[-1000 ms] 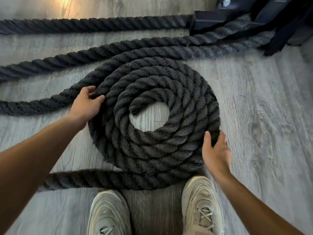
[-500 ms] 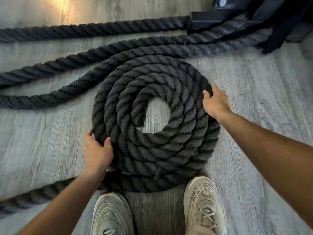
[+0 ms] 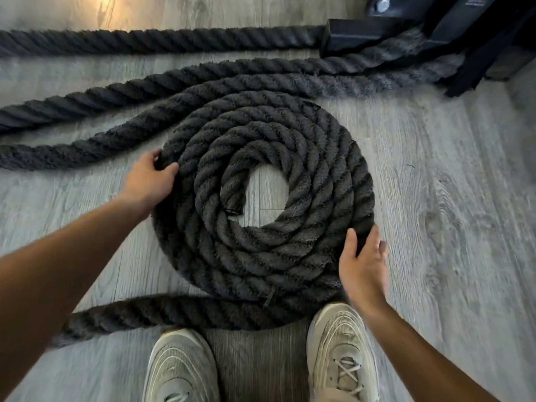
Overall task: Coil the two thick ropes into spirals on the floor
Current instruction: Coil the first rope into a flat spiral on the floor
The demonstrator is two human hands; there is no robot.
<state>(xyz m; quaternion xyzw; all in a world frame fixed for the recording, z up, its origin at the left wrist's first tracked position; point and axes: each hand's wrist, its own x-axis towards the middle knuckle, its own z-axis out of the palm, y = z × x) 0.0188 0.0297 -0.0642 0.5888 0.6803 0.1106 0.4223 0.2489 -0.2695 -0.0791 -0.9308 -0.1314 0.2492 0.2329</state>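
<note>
A thick black rope is wound into a flat spiral coil (image 3: 319, 175) on the floor in front of my feet, its inner end (image 3: 232, 208) at the open middle. My left hand (image 3: 148, 182) grips the outermost turn at the coil's left side, thumb on top. My right hand (image 3: 362, 265) rests with fairly straight fingers against the outer turn at the lower right, slightly blurred. A loose tail (image 3: 139, 314) runs left from under the coil's near edge. More rope lengths (image 3: 116, 92) lie beyond, and another rope (image 3: 145, 39) lies straight at the far side.
A black metal frame (image 3: 362, 33) stands at the top right, with the ropes running under it. My two pale shoes (image 3: 179, 369) (image 3: 339, 355) stand at the coil's near edge. Grey wood-look flooring (image 3: 449, 198) lies to the right.
My left hand moved from the coil's lower left up to its left side. My right hand went from the upper right down to the lower right. The loose tail swung nearer.
</note>
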